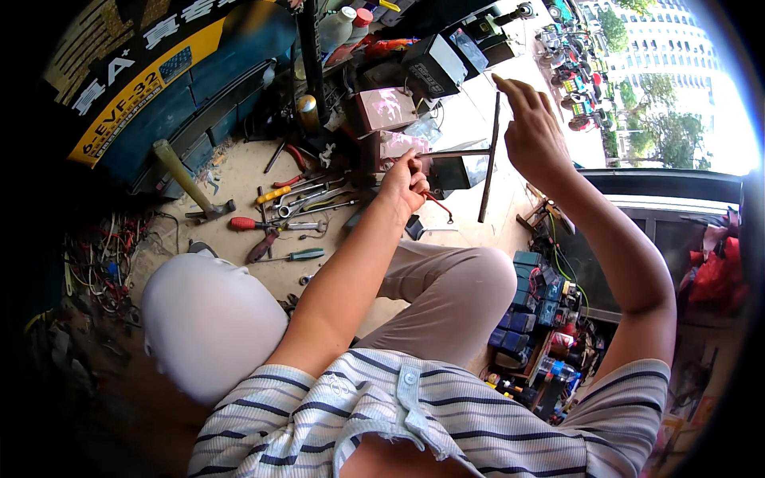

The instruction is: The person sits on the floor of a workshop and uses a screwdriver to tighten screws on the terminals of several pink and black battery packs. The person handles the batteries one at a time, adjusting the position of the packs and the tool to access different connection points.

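My left hand (404, 182) is closed on the shaft of a dark metal T-handle wrench (454, 152), whose crossbar stands to the right. My right hand (532, 131) is raised just right of the crossbar's upper end, fingers loosely bent and apart, holding nothing. Pink boxy batteries (381, 107) and a black battery (434, 65) lie beyond my left hand, with another dark one partly behind the wrench. A red cable (441, 203) with a lug hangs by my left hand.
Hammer (211, 209), screwdrivers (293, 254) and spanners (303, 211) lie on the floor at left, near tangled wires (107, 251). My bent knees surround my forearm. Power tools (526, 283) crowd the lower right. A panelled stand (183, 88) is upper left; parked scooters (574, 88) show outside.
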